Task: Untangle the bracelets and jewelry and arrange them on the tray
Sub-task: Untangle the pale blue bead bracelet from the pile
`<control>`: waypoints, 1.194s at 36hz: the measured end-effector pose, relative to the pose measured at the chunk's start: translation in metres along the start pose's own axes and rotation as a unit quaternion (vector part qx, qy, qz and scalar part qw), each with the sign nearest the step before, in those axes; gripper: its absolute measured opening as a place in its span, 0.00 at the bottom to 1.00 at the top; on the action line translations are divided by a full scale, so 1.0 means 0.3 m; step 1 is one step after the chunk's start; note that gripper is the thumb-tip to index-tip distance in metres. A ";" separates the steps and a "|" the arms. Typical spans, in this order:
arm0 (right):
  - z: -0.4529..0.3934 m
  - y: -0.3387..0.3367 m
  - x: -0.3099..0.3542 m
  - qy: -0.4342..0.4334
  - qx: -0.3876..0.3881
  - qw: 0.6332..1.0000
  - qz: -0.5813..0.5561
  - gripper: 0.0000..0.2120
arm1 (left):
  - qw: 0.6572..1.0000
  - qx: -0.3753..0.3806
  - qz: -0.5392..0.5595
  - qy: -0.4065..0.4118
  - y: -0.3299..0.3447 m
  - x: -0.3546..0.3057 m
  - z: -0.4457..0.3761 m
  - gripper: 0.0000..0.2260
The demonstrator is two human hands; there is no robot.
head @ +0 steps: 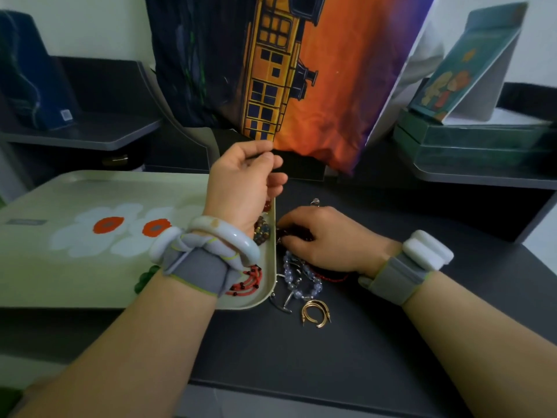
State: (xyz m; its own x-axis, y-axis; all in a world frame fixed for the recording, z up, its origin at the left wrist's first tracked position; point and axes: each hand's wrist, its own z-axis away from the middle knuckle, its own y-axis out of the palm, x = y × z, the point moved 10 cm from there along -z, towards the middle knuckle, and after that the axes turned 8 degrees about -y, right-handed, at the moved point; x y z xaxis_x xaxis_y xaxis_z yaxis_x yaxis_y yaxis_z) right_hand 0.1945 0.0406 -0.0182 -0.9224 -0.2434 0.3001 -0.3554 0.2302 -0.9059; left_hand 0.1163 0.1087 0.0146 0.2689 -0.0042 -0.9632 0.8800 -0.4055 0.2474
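A pale green tray (90, 188) with white flowers lies at the left. On its right end rest a red-orange bead strand (247, 282), a mixed-colour bead bracelet (261, 232) and green beads (147, 276), partly hidden by my arm. My left hand (244, 176) is raised over the tray's right edge, fingertips pinched on a thin dark strand. My right hand (319, 236) lies palm down on the tangled pile on the black table, fingers curled on a dark red bead bracelet (291, 235). Below it lie a lilac bead bracelet (301, 280), a thin red string (333, 278), silver pieces (283, 303) and gold hoops (316, 310).
A small ring (315, 202) sits behind my right hand. A cushion printed with an orange tram (301, 79) leans at the back. Green boxes (470, 140) with a standing card (470, 70) sit at the right, and a dark blue object (33, 86) stands on a shelf at the left.
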 end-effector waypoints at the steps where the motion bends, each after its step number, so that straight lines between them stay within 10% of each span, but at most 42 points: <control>1: 0.005 0.000 0.007 -0.007 0.005 1.000 0.003 0.13 | 1.000 0.002 -0.003 -0.001 0.001 0.002 0.000 0.07; 27: 0.072 -0.009 -0.003 0.025 0.117 0.991 0.056 0.05 | 0.997 0.053 -0.058 -0.011 0.047 0.018 0.016 0.07; 43: 0.075 -0.202 -0.019 0.062 -0.124 0.936 -0.322 0.01 | 0.988 0.120 -0.089 -0.040 0.100 0.043 0.030 0.06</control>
State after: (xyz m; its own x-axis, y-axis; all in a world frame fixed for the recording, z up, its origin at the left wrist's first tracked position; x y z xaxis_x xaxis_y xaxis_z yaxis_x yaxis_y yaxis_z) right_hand 0.2246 0.0069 0.0283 -0.5090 -0.2993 0.8071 -0.8546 0.2883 -0.4320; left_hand 0.1426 0.0882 0.0087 0.0773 0.0189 -0.9968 0.7904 -0.6105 0.0497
